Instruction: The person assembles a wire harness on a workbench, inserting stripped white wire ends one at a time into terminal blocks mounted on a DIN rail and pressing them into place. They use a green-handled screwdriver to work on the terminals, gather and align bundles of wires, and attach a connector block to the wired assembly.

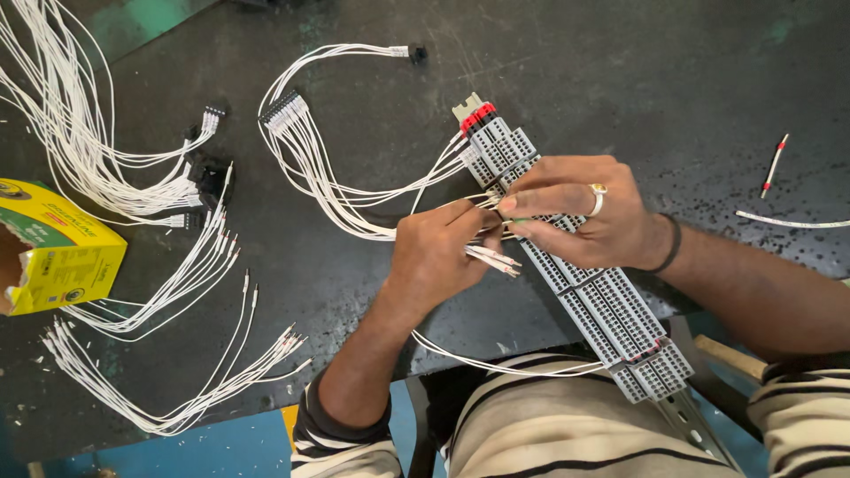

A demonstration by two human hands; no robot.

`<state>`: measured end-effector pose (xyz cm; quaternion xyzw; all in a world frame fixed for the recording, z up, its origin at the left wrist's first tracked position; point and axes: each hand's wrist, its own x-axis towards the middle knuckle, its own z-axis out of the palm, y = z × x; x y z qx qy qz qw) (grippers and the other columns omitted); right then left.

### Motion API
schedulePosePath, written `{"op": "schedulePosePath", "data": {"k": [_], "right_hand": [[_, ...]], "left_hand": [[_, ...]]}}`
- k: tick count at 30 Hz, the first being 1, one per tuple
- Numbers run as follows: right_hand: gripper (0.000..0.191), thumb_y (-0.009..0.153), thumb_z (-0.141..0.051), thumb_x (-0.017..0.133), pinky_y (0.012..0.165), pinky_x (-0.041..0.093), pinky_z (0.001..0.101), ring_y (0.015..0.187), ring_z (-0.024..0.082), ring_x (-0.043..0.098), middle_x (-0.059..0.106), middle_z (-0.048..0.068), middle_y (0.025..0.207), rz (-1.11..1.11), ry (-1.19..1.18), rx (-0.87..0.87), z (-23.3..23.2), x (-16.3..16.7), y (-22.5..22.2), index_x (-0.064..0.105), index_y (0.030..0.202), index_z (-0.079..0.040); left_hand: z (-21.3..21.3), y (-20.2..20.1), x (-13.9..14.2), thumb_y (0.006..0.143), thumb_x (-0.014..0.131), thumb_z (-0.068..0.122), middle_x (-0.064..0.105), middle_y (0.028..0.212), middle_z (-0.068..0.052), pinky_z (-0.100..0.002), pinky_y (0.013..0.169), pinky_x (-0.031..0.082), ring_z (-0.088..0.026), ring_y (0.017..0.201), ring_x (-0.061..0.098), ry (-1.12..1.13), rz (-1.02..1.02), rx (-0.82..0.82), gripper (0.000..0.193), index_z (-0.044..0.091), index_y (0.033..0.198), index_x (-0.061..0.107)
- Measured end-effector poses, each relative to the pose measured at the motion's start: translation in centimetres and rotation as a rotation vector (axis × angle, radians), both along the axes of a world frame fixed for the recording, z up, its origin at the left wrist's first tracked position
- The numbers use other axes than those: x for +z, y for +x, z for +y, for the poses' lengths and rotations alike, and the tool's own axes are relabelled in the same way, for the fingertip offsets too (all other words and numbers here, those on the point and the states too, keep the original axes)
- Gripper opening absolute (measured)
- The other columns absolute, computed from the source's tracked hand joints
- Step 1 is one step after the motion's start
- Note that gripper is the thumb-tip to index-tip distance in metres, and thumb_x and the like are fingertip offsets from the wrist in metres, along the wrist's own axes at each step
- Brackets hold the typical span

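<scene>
A thin white wire with a metal ferrule tip (485, 205) is pinched by the right hand (580, 212) at the long grey terminal-block strip on its metal rail (602, 305) lying across the dark worktable (620, 80), while a bundle of such wires is gripped in the left hand (434, 257); the insertion step appears in hand, and alignment with an open slot seems required next.

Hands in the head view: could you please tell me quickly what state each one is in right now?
Left hand: closed, holding a bundle of white wires.
Right hand: fingers pinched on a wire end at the grey terminal block strip.
</scene>
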<state>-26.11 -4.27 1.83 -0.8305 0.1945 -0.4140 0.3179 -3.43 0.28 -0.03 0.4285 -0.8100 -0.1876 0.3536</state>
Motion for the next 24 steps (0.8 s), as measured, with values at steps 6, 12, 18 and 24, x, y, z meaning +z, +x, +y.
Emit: {"op": "schedulePosePath", "data": {"k": [6, 12, 18, 24], "right_hand": [[0.037, 0.088, -0.002, 0.079, 0.076, 0.061, 0.0339, 0.091, 0.027, 0.075, 0.072, 0.015, 0.109, -0.014, -0.019, 0.004, 0.0, -0.1, -0.1, 0.065, 0.121, -0.008], [0.038, 0.089, -0.002, 0.080, 0.073, 0.061, 0.0332, 0.089, 0.026, 0.075, 0.073, 0.014, 0.106, -0.017, -0.026, -0.004, 0.1, -0.4, 0.3, 0.065, 0.123, -0.009], [0.040, 0.089, -0.005, 0.081, 0.071, 0.060, 0.0337, 0.087, 0.027, 0.076, 0.073, 0.016, 0.105, 0.011, -0.020, -0.012, 0.1, -0.9, 0.2, 0.065, 0.124, -0.010], [0.044, 0.089, -0.008, 0.081, 0.068, 0.059, 0.0355, 0.082, 0.028, 0.075, 0.074, 0.016, 0.103, 0.092, -0.181, -0.028, 0.6, 0.4, 0.2, 0.062, 0.128, -0.013]], "left_hand": [[0.0, -0.3, -0.1, 0.081, 0.082, 0.014, 0.067, 0.086, -0.005, -0.039, 0.065, 0.055, -0.026, 0.076, 0.070, 0.011, -0.020, 0.005, 0.021, 0.009, 0.099, 0.071], [-0.2, -0.4, -0.2, 0.074, 0.081, 0.014, 0.070, 0.092, -0.005, -0.040, 0.067, 0.057, -0.028, 0.080, 0.072, 0.108, 0.000, -0.052, 0.032, 0.010, 0.105, 0.073], [-0.3, -0.8, -0.3, 0.076, 0.084, 0.021, 0.071, 0.090, -0.006, -0.043, 0.066, 0.057, -0.031, 0.077, 0.072, 0.157, -0.085, 0.039, 0.030, 0.012, 0.103, 0.074], [-0.1, -0.6, -0.6, 0.071, 0.082, 0.021, 0.072, 0.088, -0.006, -0.044, 0.067, 0.057, -0.031, 0.078, 0.072, 0.157, -0.141, 0.037, 0.030, 0.012, 0.100, 0.076]]}}
